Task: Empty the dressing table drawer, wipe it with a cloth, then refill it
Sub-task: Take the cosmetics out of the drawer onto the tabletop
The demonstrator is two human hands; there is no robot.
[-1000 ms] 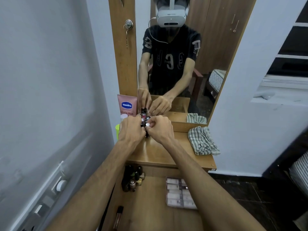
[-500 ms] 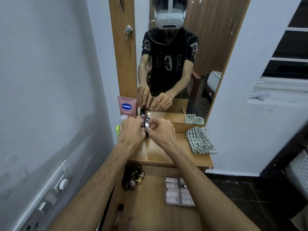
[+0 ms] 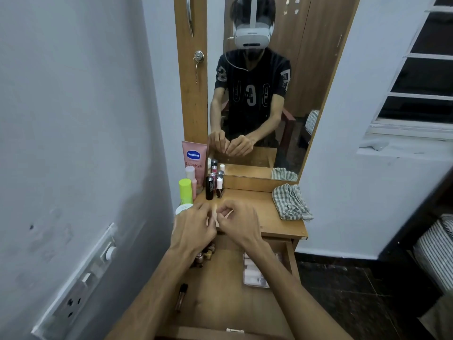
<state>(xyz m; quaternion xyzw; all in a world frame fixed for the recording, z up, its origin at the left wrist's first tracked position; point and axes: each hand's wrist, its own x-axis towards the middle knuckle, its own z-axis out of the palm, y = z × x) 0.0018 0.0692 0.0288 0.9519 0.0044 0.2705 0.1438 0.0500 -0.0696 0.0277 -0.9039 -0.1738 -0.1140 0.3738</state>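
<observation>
The dressing table's drawer (image 3: 221, 305) is pulled out below me. In it lie a cluster of small bottles (image 3: 204, 256), a pale boxed set (image 3: 255, 272) and a slim dark tube (image 3: 181, 296). On the tabletop (image 3: 257, 204) by the mirror stand a black tube (image 3: 209, 188) and a white-capped nail polish (image 3: 219, 188) among other small bottles. My left hand (image 3: 192, 229) and my right hand (image 3: 241, 224) hover close together over the table's front edge, fingers loosely curled, holding nothing. A checked cloth (image 3: 291, 202) lies crumpled at the table's right end.
A pink Vaseline tube (image 3: 194, 163), a green-capped bottle (image 3: 185, 191) and a white-lidded jar (image 3: 183, 208) stand at the table's left. The mirror (image 3: 257, 94) rises behind. A wall with a switchboard (image 3: 73, 290) is close on the left; dark floor lies to the right.
Both hands let go of the small bottles by the mirror and drew back toward the table's front edge. The black tube and nail polish now stand free.
</observation>
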